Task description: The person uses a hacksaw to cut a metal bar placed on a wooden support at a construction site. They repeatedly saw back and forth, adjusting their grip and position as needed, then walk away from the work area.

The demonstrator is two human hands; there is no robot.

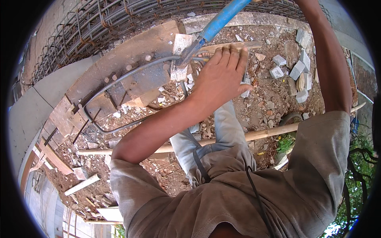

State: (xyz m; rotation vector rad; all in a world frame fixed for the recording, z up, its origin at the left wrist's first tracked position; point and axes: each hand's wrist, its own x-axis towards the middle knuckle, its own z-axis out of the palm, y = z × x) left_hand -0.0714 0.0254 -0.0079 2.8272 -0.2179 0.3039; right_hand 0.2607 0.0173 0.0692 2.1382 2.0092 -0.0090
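While the left hand [216, 79] lies with its fingers straight and close together and the thumb apart, I cannot tell what its palm touches. Just left of these fingers, the dark end of a blue-handled tool [223, 22] meets a bent steel bar [131, 73], over a wooden board [139, 43]. To their right lie grey blocks [297, 70]. The right hand is beyond the upper edge, so its grip I cannot tell.

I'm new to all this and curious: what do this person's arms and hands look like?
Loose greyish-brown short sleeves leave the forearms bare. The left hand is ungloved, no watch or bracelet showing; the right hand lies beyond the picture's edge.
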